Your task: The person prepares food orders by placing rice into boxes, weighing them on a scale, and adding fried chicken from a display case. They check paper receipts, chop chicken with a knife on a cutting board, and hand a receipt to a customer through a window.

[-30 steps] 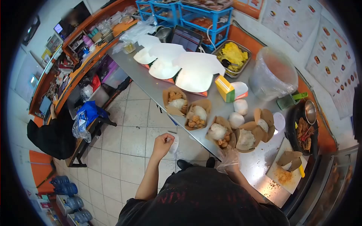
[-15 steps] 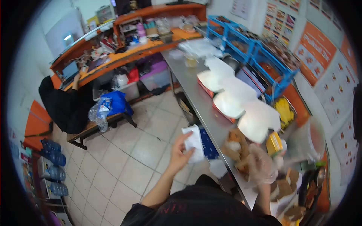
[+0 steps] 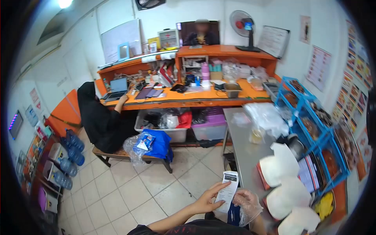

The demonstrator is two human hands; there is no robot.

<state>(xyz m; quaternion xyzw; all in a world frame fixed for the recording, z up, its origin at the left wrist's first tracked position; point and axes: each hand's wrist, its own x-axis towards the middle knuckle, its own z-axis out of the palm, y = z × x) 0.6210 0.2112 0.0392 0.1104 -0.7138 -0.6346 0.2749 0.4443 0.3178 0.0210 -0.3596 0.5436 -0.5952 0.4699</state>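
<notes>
a receipt is held upright in the left hand, pinched between thumb and fingers, and the gloved right hand is seen just beside its right edge, contact not discernible. to the right, a steel table is lined with open white boxes before a blue rack. across the floor, a person in black is seated at an orange desk with a laptop, and a blue bag is set on the bench.

print on the receipt too small to read; lowest white lid cut off below
</notes>
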